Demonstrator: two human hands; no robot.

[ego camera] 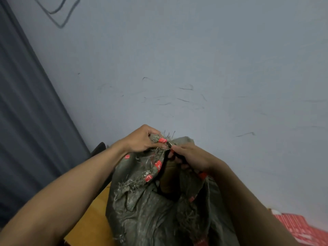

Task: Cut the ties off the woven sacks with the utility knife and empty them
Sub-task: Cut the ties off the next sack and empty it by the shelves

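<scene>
Sack: grey-green woven cloth, frayed at the rim, standing directly below both hands. Its mouth gapes partly open under the right hand; the contents are too dark to identify.

Tie: a red band around a gathered tuft of sack cloth, at the fingertips of the left hand. Further red bands sit on the frayed rim just below that hand.

Left hand: fingers and thumb curled, pinching the tuft beside the tie.

Right hand: fingers wrapped around the knife, a dark body with a red end showing at the heel of the hand. The blade tip lies against the cloth just beside the tie, between the two hands.

Surroundings: a yellow-brown surface lies below the left forearm; red boxes lie beyond the right forearm. A scuffed pale wall rises past both hands, with a dark curtain out to the left.
</scene>
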